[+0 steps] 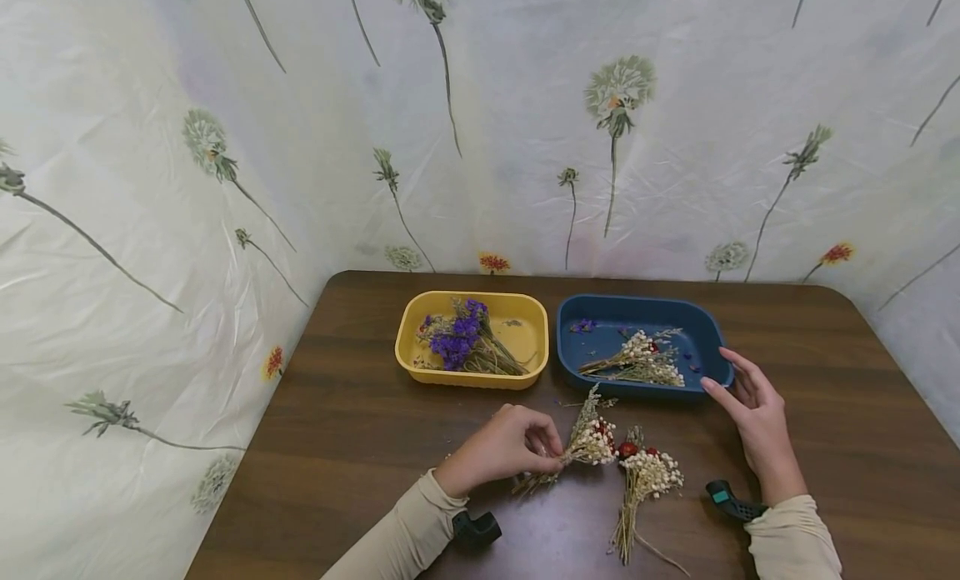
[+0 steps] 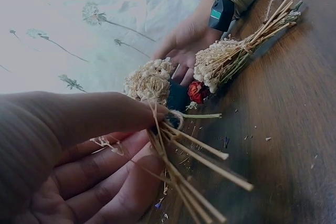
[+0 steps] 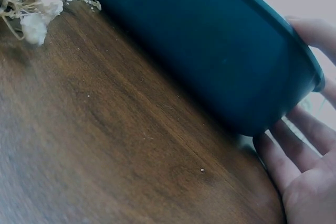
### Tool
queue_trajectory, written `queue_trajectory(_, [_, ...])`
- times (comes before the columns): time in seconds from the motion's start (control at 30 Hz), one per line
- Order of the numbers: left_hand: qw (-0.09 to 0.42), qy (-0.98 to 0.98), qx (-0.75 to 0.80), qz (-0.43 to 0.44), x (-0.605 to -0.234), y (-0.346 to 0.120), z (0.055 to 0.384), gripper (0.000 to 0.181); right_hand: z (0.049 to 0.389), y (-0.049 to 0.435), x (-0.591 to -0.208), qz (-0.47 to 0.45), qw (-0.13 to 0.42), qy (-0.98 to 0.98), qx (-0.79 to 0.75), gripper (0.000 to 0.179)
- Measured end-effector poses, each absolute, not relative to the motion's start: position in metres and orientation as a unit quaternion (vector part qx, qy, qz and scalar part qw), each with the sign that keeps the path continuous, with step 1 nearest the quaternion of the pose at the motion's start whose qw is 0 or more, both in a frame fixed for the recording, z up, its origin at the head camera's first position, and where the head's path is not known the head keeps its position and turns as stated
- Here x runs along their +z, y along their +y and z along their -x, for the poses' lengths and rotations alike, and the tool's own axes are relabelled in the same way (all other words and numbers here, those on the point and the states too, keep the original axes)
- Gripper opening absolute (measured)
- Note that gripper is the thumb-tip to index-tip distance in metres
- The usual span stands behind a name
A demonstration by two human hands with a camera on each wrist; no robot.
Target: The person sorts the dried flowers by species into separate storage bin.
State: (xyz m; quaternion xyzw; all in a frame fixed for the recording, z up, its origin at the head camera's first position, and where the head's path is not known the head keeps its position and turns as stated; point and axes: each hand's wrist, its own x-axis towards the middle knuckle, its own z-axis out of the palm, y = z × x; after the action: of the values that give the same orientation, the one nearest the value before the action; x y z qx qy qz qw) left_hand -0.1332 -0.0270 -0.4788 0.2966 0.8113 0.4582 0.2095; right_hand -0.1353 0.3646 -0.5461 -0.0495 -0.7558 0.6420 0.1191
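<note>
My left hand [image 1: 517, 442] pinches a small dried flower bouquet [image 1: 592, 442] at its tied stems, thumb against fingers, the blossoms pointing right. In the left wrist view the cut stems [image 2: 202, 163] fan out below the thumb. My right hand [image 1: 757, 413] holds the front right corner of a blue tray [image 1: 637, 388], its thumb at the front rim and fingers around the end. Inside that tray lie white dried flower bunches [image 1: 645, 359]. A second bouquet [image 1: 648, 476] of white blossoms and a red flower rests on the table between my hands.
A yellow tray [image 1: 472, 380] with purple dried flowers [image 1: 457, 334] and loose stems stands left of the blue one. Small petals and bits of stem are scattered over the brown table [image 1: 337, 447]. A flower-printed cloth [image 1: 510, 163] hangs behind and at the left.
</note>
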Motion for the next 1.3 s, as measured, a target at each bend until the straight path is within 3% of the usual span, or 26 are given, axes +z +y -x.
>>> queue_trajectory(0.73, [0.188, 0.800, 0.481, -0.305, -0.475, -0.026, 0.139, 0.008, 0.133, 0.363, -0.544, 0.049, 0.122, -0.761, 0.635, 0.063])
queue_trajectory(1.3, [0.140, 0.815, 0.472, -0.305, -0.467, -0.015, 0.174, 0.005, 0.133, 0.362, -0.543, 0.053, 0.124, -0.775, 0.618, 0.063])
